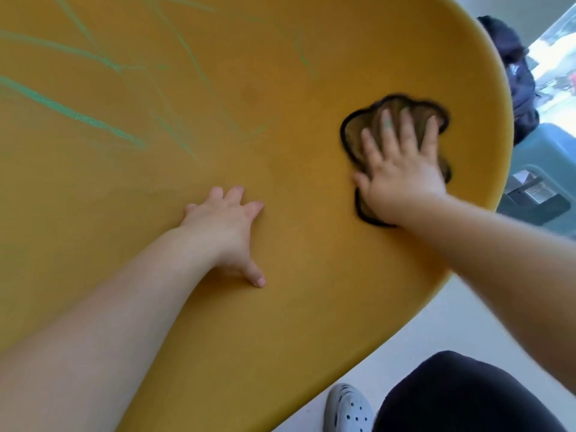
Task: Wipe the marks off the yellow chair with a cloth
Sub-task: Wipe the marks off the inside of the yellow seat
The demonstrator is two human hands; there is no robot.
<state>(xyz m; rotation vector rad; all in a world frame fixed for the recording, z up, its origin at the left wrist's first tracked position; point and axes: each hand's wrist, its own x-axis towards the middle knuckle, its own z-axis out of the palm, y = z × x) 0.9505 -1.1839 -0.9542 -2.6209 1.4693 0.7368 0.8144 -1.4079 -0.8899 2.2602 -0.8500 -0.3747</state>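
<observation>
Nearest the camera, at the lower right, are a dark trouser leg (461, 394) and a grey perforated shoe (347, 406). The shoe stands on a pale floor (436, 322).

The left hand (224, 222) lies palm down on the yellow chair (311, 73), roughly at the middle of the visible surface. Its fingers (237, 193) are released and slightly spread. They rest on bare yellow surface and hold nothing. The thumb is spread away from them, toward the camera.

The right hand (402, 179) is farther out, close to the right rim of the chair. Its fingers (408, 126) are extended, spread and flat, not clenched. Palm and fingers press down on the cloth (353, 135). The cloth is brown with a black wavy border, bunched under the hand, and its edges show past the fingertips and beside the wrist. Its outline is blurred. One finger carries a small green smear.

The chair surface is a smooth, curved yellow shell that fills most of the view. Green marks (71, 112) run as long streaks across its upper left area, well apart from the cloth. A fainter, shorter streak lies near the top, above the cloth.

Beyond the right rim are a black backpack (514, 73) and, just below it in the view, a teal container (545, 157). Bright light enters at the far right.
</observation>
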